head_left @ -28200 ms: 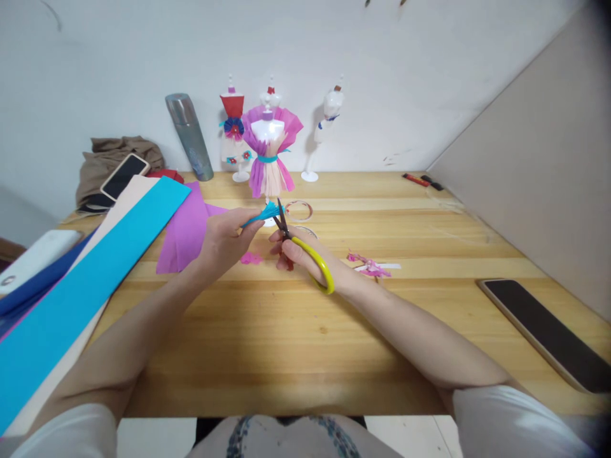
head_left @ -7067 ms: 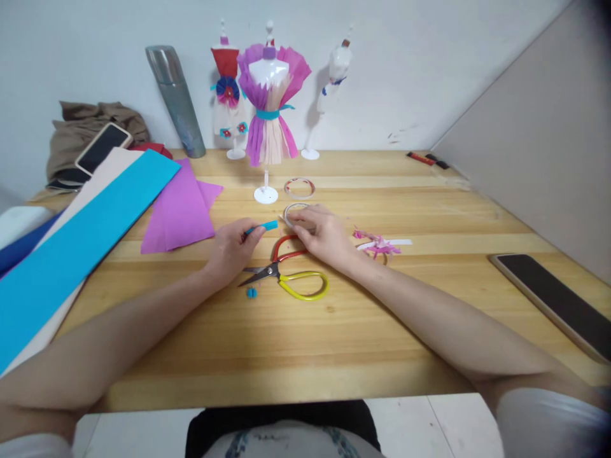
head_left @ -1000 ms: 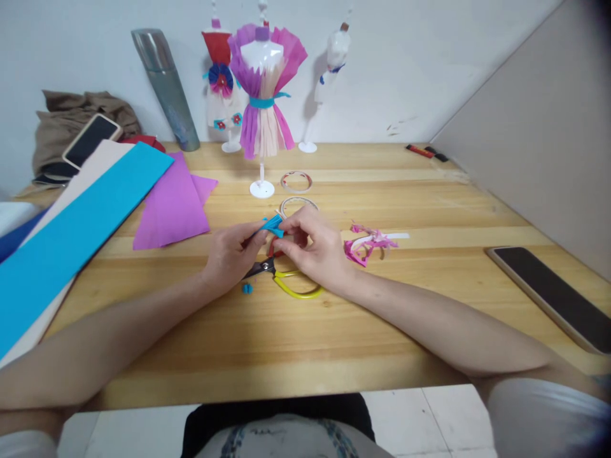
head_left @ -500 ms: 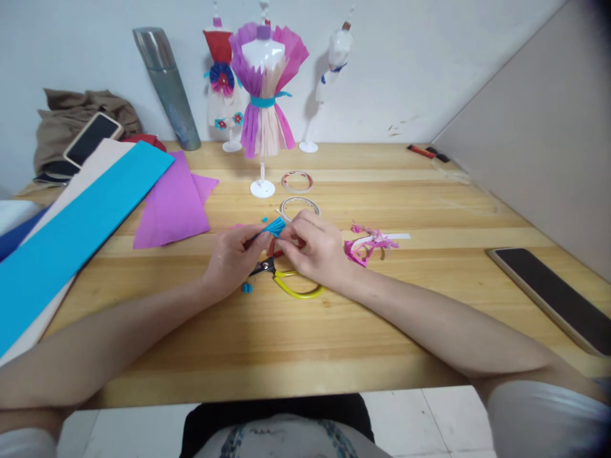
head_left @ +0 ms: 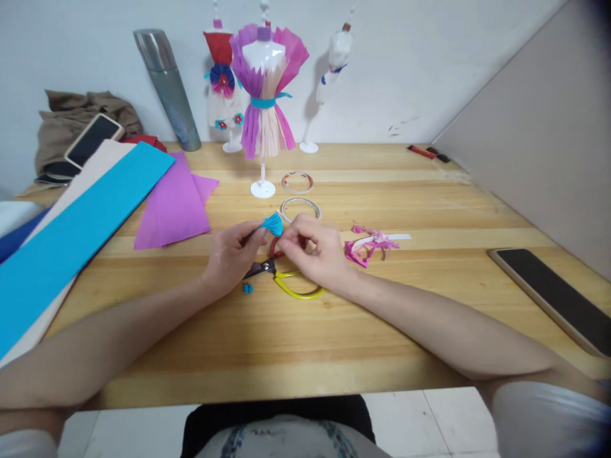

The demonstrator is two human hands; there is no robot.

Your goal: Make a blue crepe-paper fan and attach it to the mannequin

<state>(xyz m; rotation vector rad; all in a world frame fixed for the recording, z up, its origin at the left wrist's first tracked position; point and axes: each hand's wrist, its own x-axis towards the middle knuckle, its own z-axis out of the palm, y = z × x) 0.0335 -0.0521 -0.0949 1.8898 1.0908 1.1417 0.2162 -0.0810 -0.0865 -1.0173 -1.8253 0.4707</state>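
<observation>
A small pleated piece of blue paper [head_left: 273, 224] fans out from between the thumb and fingers of my left hand [head_left: 233, 256]. Close by on its right is my right hand [head_left: 317, 249], its fingers curled and the thumb near the fan's edge; whether it pinches anything is too small to tell. Scissors [head_left: 266, 267] with one red and one yellow handle lie on the table beneath both hands, partly hidden by them. A blue scrap [head_left: 247, 289] rests below the blades.
Behind my hands are two tape rolls [head_left: 300, 208] and a mannequin in a paper dress [head_left: 263, 102]. Blue paper [head_left: 86, 238] and purple paper [head_left: 174, 207] lie left. Pink scraps [head_left: 365, 245] and a phone [head_left: 548, 296] lie right. A bottle [head_left: 169, 92] leans on the wall.
The blue piece has spread wider and now shows its fan shape towards me. My right fingers have drawn slightly away from it.
</observation>
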